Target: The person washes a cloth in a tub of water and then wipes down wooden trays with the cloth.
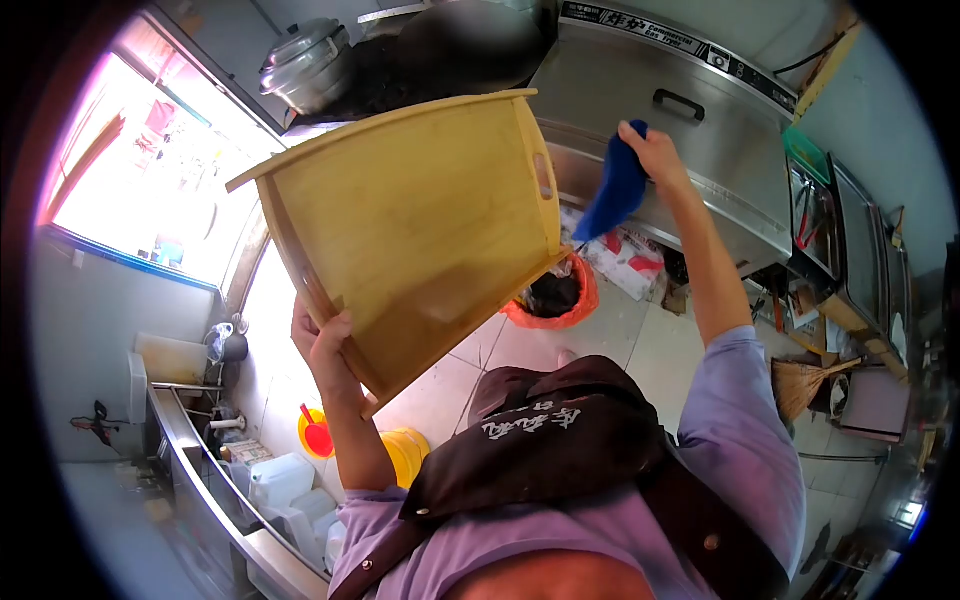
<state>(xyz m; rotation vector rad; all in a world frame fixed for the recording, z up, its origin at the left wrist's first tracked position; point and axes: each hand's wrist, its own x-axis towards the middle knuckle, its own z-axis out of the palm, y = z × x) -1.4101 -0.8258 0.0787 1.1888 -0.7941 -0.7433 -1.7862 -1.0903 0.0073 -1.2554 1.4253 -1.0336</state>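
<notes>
My left hand grips a yellow wooden tray by its left end, near a handle slot. The tray is tilted in front of me, its broad flat face toward the camera, with a second handle slot at its right end. In my right hand, raised to the right of the tray, a blue cloth is pinched and hangs down. The cloth is apart from the tray's face; its lower tip hangs near the tray's right edge. A red-lined bin with dark contents stands on the floor below, partly hidden by the tray.
A steel gas fryer stands ahead on the right, beside a stove with a lidded pot and a large wok. A steel sink counter runs along the left. Yellow buckets and a straw broom are low down.
</notes>
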